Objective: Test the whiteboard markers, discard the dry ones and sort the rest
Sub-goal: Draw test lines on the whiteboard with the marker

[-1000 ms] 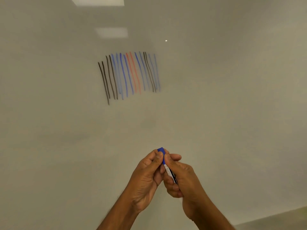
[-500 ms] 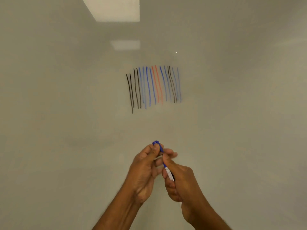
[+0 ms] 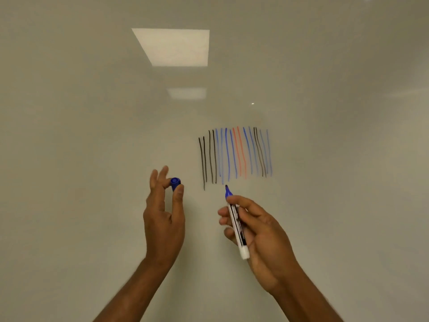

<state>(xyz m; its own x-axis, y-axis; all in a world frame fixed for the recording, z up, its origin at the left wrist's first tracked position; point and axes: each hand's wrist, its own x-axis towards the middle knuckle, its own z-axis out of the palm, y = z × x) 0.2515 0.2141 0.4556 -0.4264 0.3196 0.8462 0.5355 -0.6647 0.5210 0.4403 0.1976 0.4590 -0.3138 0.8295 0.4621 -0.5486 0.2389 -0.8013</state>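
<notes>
The whiteboard (image 3: pixel 92 159) fills the head view. On it stands a row of test strokes (image 3: pixel 234 155) in black, blue and red. My right hand (image 3: pixel 260 235) grips an uncapped blue marker (image 3: pixel 236 225), white-bodied, its blue tip pointing up just below the strokes' lower ends; whether the tip touches the board I cannot tell. My left hand (image 3: pixel 163 214), to the left and apart from the right, pinches the blue cap (image 3: pixel 175 183) between thumb and a finger, the other fingers spread upward.
Two ceiling light reflections (image 3: pixel 174 47) show on the glossy board above the strokes. Nothing else is in view; other markers and any bin or tray are out of frame.
The cap has come off the marker. My hands, joined before, have moved apart: the left carries the cap leftward, the right raises the bare tip toward the strokes. The view has shifted.
</notes>
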